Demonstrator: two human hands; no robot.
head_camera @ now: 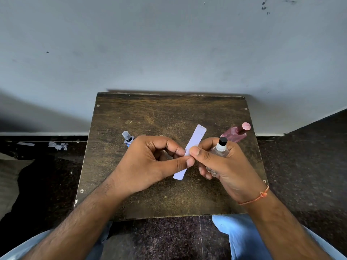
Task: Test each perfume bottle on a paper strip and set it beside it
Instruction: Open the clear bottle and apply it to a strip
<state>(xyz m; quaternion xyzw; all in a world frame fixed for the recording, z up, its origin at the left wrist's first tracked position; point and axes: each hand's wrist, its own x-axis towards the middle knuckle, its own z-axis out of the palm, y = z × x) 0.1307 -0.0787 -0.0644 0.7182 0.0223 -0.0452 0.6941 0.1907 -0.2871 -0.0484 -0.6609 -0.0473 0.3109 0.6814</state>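
Note:
A white paper strip is pinched at its middle between thumb and fingers of my left hand, above the small wooden table. My right hand grips a clear perfume bottle with a black cap, and its thumb tip also touches the strip. A pink perfume bottle with a pink cap lies tilted at the table's right edge. Behind my left hand stands a small blue bottle with a clear cap, partly hidden.
The table stands against a pale wall on a dark speckled floor. Torn paper scraps lie on the floor to the left. My knees in light blue trousers are under the table's front edge.

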